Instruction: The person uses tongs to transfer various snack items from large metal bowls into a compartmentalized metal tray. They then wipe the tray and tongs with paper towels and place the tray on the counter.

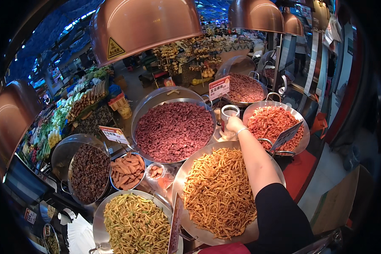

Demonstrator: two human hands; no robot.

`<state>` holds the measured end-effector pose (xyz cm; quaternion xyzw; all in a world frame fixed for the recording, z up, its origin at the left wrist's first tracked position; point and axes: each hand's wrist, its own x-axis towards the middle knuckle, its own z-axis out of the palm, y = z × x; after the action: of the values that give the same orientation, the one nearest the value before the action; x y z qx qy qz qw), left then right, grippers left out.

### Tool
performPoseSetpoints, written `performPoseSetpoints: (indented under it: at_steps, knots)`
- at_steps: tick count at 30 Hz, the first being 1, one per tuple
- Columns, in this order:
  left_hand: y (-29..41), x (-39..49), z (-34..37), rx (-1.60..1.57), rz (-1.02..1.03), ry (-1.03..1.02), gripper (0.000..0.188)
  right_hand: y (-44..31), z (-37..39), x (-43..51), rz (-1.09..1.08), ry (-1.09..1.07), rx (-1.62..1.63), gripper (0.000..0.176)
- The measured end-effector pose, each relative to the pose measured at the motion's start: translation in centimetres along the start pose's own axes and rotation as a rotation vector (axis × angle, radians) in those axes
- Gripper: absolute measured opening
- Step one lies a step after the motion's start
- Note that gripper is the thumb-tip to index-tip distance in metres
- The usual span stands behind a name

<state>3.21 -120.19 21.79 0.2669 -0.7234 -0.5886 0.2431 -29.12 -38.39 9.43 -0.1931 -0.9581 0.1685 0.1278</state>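
My right hand [235, 123] reaches forward and closes on the side of a cylindrical canister [230, 111] with a silvery rim. The fingers are partly hidden, and a light bracelet circles the wrist. My forearm passes over a wide metal pan [179, 187] heaped with golden fried strips [220, 193]. Just right of the canister stands a metal pan of reddish-orange strips [270, 122]. To its left, a large pan holds dark red pieces [174, 131] with a clear dome cover [165, 92] raised behind them. My left hand is out of view.
Copper heat-lamp shades [146, 28] hang low ahead. Price signs [219, 88] stand between pans; one [285, 136] leans over the reddish-orange strips. Nearer left are greenish fried strips [131, 222], brown slices [127, 171], dark clusters [90, 173] and white paper bags [79, 235]. A cardboard box [335, 200] stands right.
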Motion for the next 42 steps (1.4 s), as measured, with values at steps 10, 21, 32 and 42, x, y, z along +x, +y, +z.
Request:
performPoseSetpoints:
  at_steps: [10, 21, 32, 42]
  knots:
    - [-0.9, -0.3, -2.6, -0.219, 0.022, -0.075, 0.035, -6.3, -6.6, -6.9, -0.222, 0.384, 0.138, 0.016]
    - [-0.1, -2.6, -0.7, -0.500, -0.018, -0.710, 0.043, -29.1, -17.7, -38.1, -1.175, 0.617, -0.017, 0.008]
    - [-4.7, 0.8, -4.1, -1.829, -0.277, -1.251, 0.096, -53.6, -11.1, -55.4, -2.002, 0.319, 0.098, 0.032]
    - [-8.4, 0.9, -13.3, -1.740, -0.095, -0.543, 0.098, -61.5, -7.0, -58.7, -2.288, -0.196, 0.454, 0.027]
